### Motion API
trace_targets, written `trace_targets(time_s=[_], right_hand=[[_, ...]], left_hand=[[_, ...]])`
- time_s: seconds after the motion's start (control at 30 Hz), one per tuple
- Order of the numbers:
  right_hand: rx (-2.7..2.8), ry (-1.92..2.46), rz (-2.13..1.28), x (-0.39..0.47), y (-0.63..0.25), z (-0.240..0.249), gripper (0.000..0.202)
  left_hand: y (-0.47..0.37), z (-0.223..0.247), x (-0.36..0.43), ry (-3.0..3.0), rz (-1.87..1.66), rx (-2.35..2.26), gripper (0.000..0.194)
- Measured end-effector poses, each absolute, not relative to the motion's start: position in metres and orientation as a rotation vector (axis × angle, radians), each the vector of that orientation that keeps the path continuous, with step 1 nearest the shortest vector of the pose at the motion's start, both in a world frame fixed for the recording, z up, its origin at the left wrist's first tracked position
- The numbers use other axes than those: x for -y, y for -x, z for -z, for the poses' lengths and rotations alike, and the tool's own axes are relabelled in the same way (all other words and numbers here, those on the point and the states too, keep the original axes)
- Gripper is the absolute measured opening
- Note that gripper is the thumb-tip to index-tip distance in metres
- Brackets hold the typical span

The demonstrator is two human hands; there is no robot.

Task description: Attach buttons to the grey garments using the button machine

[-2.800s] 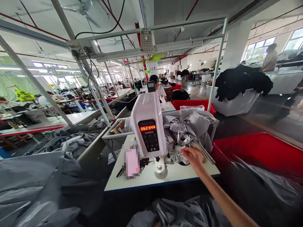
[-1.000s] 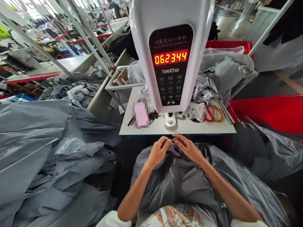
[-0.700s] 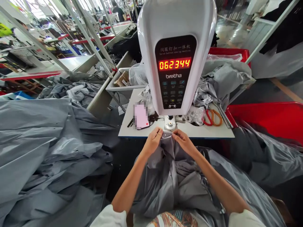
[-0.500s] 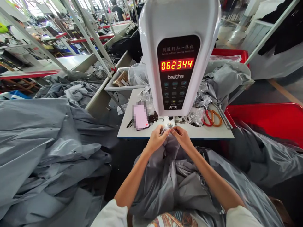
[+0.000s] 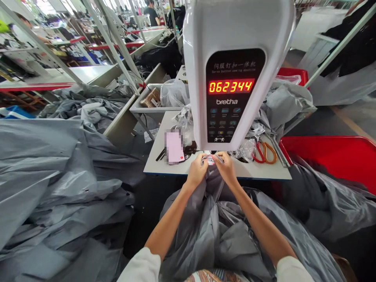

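Grey fabric (image 5: 213, 184) runs up from my lap to the button-sewing machine (image 5: 235, 43), whose display reads 062344. My left hand (image 5: 197, 169) pinches the fabric's edge on the left, just below the machine head. On the other side, my right hand (image 5: 225, 166) grips the same edge between thumb and fingers. Between the two hands a short stretch of the cloth is held up and spread. The machine's needle area is mostly hidden behind the head and my fingers.
A pink phone (image 5: 174, 147) lies left on the white table (image 5: 161, 166). Orange-and-red-handled scissors (image 5: 266, 152) and clear plastic bags (image 5: 246, 150) lie right. A red bin (image 5: 329, 150) stands at the right, a large grey fabric pile (image 5: 58, 188) at the left. People work in the background.
Both hands have turned the fabric edge up and hold it nearer the machine head. The view has shifted slightly, so the machine head appears farther right and lower.
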State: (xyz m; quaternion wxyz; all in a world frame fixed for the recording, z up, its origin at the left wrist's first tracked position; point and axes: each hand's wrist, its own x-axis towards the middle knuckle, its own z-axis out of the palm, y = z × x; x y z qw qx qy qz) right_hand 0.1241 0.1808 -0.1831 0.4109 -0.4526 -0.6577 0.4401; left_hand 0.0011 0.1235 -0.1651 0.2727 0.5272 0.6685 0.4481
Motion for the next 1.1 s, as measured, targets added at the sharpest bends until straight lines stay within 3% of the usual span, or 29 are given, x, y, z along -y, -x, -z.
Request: trace_targets(time_s=[0.43, 0.63, 0.87, 1.1], right_hand=[[1.583, 1.235, -1.083, -0.189, -0.117, 0.188, 0.023], [1.631, 1.310, -0.891, -0.181, -0.120, 0.193, 0.030], [1.620, 1.279, -0.752, -0.186, -0.116, 0.211, 0.026], [1.779, 1.348, -0.663, -0.185, -0.123, 0.210, 0.025]], left_hand=[[0.001, 0.172, -0.138, -1.467, -1.130, -1.962, 0.018], [-0.002, 0.177, -0.131, -1.623, -0.950, -2.198, 0.016], [0.002, 0.195, -0.131, -1.781, -1.151, -1.966, 0.030], [0.000, 0.184, -0.124, -1.840, -1.076, -1.892, 0.036]])
